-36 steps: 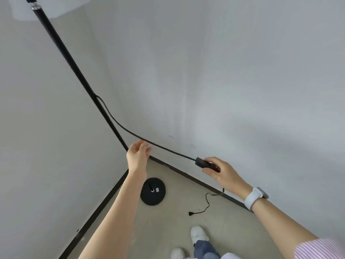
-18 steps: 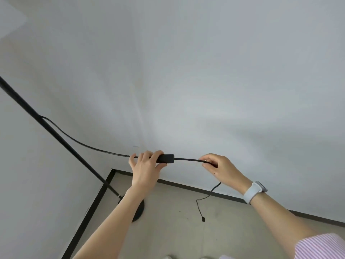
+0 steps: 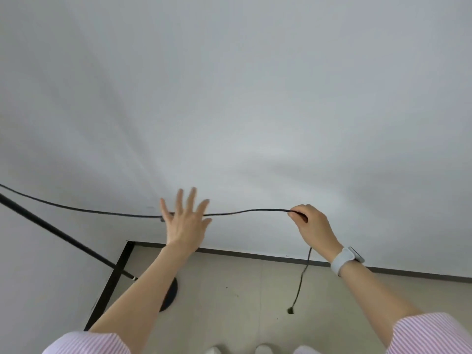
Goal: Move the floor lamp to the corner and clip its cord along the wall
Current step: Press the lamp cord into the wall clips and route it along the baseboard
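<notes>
The floor lamp's black pole [image 3: 61, 235] slants from the left edge down to its round black base [image 3: 170, 295] on the floor in the corner, partly hidden by my left forearm. The black cord [image 3: 245, 212] runs from the left edge across the white wall. My left hand [image 3: 186, 221] lies flat with fingers spread against the wall, over the cord and its inline switch. My right hand [image 3: 310, 226] pinches the cord farther right; from it the cord hangs down to the plug [image 3: 290, 310] near the floor.
White walls [image 3: 255, 98] meet at the corner on the left, edged with a dark baseboard [image 3: 255, 255]. The beige floor [image 3: 229, 302] lies below. My white shoes [image 3: 263, 350] show at the bottom edge. A pale watch sits on my right wrist.
The view has swung right, away from the lamp pole. My left hand let go of the inline switch and spread flat on the wall. My right hand slid rightward along the cord.
</notes>
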`<state>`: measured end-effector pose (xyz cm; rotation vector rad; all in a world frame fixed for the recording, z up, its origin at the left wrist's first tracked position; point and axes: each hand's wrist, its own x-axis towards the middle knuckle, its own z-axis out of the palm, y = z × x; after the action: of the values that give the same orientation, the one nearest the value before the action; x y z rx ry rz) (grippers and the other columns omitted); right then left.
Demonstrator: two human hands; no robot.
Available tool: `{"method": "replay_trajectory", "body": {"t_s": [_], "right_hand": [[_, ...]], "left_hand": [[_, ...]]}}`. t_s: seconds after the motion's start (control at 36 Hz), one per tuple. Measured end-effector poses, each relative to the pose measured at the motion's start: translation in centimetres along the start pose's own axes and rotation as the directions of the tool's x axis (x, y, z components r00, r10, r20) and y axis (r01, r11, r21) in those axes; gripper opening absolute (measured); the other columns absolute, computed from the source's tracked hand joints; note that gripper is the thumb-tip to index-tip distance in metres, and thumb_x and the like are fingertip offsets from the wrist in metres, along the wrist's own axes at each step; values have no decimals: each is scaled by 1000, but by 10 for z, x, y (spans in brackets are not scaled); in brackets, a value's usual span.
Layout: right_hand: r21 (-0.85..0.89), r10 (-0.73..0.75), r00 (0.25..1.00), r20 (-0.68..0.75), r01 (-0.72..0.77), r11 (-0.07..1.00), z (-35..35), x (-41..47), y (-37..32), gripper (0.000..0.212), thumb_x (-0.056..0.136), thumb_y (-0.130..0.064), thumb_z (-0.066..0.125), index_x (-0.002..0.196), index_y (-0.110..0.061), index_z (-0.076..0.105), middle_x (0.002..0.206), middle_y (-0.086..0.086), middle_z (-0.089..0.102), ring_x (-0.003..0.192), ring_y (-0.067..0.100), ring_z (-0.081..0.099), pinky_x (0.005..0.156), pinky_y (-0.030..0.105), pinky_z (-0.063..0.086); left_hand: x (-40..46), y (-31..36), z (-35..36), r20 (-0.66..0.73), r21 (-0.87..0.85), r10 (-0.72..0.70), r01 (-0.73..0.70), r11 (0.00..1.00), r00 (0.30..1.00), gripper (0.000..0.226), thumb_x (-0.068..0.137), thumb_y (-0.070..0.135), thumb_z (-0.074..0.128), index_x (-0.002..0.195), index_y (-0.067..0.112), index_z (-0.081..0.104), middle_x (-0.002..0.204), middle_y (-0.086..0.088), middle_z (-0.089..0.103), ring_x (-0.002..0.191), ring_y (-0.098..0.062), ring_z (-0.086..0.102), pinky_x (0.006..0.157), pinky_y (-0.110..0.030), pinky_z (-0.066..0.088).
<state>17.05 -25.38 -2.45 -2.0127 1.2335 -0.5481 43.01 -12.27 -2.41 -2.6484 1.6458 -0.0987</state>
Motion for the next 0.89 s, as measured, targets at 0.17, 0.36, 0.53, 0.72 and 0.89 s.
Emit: {"method": "replay_trajectory", "body": {"t_s": [0.17,0.36,0.53,0.72,0.89], "right_hand": [[22,-37,999,19,37,999,13,7,-6,11,89,-16,56,90,-12,66,83,1,60,76,16,55,71,25,39],[-105,27,998,51,-22,994,45,16,-3,15,91,-21,54,89,-13,66,80,3,60,74,20,55,70,34,45],[-167,60,993,99,-43,985,115,37,-26,21,95,-24,44,96,-14,62,87,6,60,78,24,56,73,39,48],[-193,135,980,147,-105,975,211,70,-62,19,94,-23,46,96,-11,61,89,8,61,79,26,57,73,37,47],[-185,148,981,123,-124,975,301,103,-84,19,93,-22,47,88,-12,62,76,3,64,69,23,56,64,35,45]], "left_hand": [[-3,22,13,176,-153,121,-94,984,977,29,91,3,36,105,20,57,98,-4,62,95,-27,56,105,-41,31],[0,-28,30,129,-316,112,-66,946,985,29,97,36,35,78,16,38,74,0,47,69,-33,56,57,-35,39],[29,-99,61,51,-248,114,-98,964,992,22,98,28,38,93,11,51,85,-5,59,67,-25,53,54,-34,42],[62,-182,110,137,-224,42,-10,974,990,12,95,13,44,99,9,54,96,-7,58,80,-25,53,58,-31,34],[83,-241,169,263,-59,-73,92,994,962,20,88,5,47,104,14,55,100,-3,61,90,-23,55,75,-30,36]]}}
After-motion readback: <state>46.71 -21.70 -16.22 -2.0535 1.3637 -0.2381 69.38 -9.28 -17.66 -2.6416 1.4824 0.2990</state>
